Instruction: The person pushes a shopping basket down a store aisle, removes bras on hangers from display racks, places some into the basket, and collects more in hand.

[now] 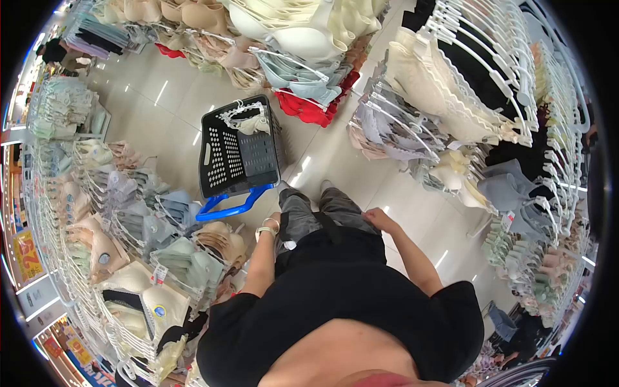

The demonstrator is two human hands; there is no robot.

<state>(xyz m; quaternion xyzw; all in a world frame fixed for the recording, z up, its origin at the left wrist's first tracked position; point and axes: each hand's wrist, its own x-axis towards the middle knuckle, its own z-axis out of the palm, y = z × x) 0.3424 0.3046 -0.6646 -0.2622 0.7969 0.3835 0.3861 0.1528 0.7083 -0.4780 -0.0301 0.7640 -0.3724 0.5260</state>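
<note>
My left hand (273,223) hangs beside my left thigh, with a pale band on its wrist. Its fingers are too small and foreshortened to read. Close to it is the blue handle (237,208) of a black shopping basket (222,158) with perforated sides. A cream bra (253,124) on a white hanger (233,115) lies at the basket's far end. My right hand (382,221) rests against the right leg of my grey camouflage trousers (343,205), fingers loosely bent and no object visible in them.
Racks of hanging bras surround me: pastel ones (119,187) at left, cream ones (296,32) ahead, and a lace bra (438,84) at right. Red garments (309,108) hang low ahead. Pale tiled floor (158,97) runs between the racks. Yellow signs (27,253) stand far left.
</note>
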